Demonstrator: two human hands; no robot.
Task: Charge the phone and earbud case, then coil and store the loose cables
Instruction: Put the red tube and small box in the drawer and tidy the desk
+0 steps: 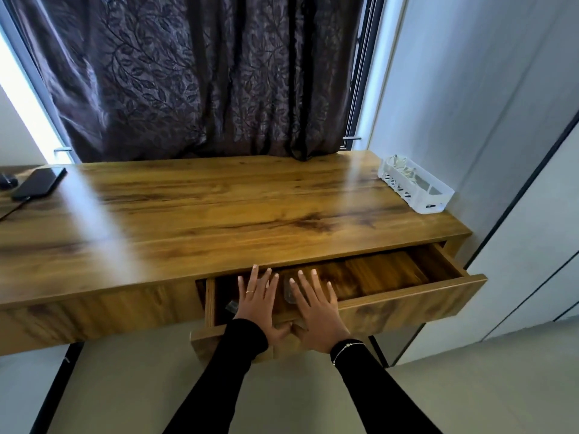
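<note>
A wooden drawer (407, 303) stands pulled out from the front of the desk (219, 214). My left hand (258, 303) and my right hand (315, 303) lie side by side over its front edge, fingers straight and spread, reaching into it. Small clear plastic pieces show between and beside the hands; what they are I cannot tell. At the desk's far left lies a black phone (39, 183) with a dark cable (12, 209) plugged into its near end. A small dark object, perhaps the earbud case (7, 180), sits left of the phone at the frame edge.
A white slotted plastic basket (416, 189) stands at the desk's back right corner against the grey wall. A dark patterned curtain (203, 76) hangs behind the desk. Pale floor lies below the drawer.
</note>
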